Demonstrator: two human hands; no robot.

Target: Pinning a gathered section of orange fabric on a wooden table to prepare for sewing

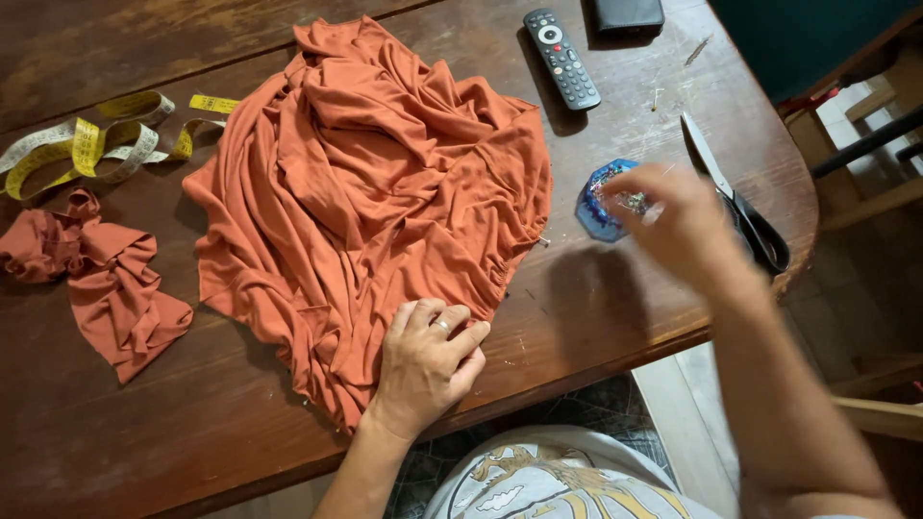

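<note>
Head view: my left hand [428, 360] presses curled fingers on the cloth [370, 202] at 6 o'clock. My right hand [673, 226], blurred, grip unclear, hovers over the pin box [601, 202] at 3; a pin could prick or spill.

A yellow tape measure [82, 144], fabric scrap [106, 279], remote control [561, 58] and scissors [740, 202] lie on the wooden table [115, 442].
</note>
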